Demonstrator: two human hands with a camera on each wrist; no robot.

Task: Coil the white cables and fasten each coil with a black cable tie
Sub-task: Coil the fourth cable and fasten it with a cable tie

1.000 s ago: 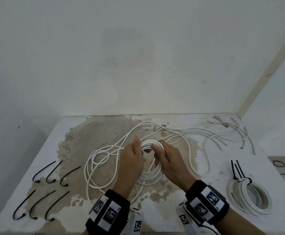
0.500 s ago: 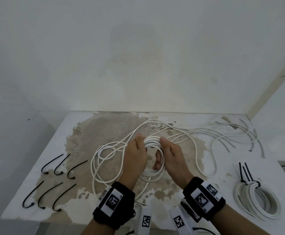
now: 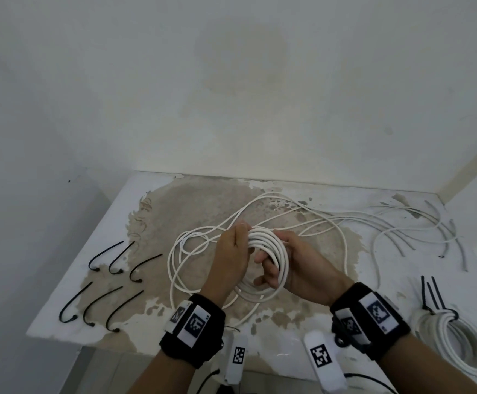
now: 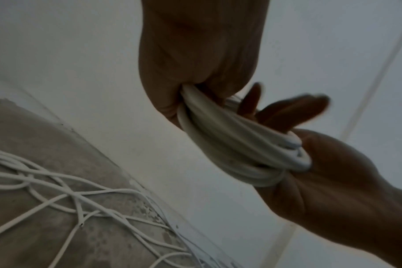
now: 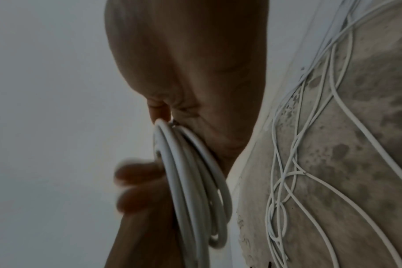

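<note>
My left hand (image 3: pixel 238 240) grips the top left of a coil of white cable (image 3: pixel 270 244), and my right hand (image 3: pixel 272 270) holds its right side with the fingers (image 3: pixel 262 258) poking through the middle. The coil is off the table. The left wrist view has my left hand (image 4: pixel 195 76) clenched on the coil (image 4: pixel 230 143). In the right wrist view my right hand (image 5: pixel 172 116) pinches the coil (image 5: pixel 190 174). Loose white cable (image 3: pixel 183 251) trails from the coil across the table. Several black cable ties (image 3: pixel 112 260) lie at the table's left. A tied coil (image 3: pixel 456 348) lies at the right.
The table (image 3: pixel 345 322) is white with a large worn brown patch and stands in a corner of white walls. More loose white cables (image 3: pixel 396 223) sprawl over its back right. Its front edge runs just under my wrists.
The coil has been turned and tilted up between my hands. My right hand slid down its right side, and its fingers now stick through the middle. The head view dipped closer.
</note>
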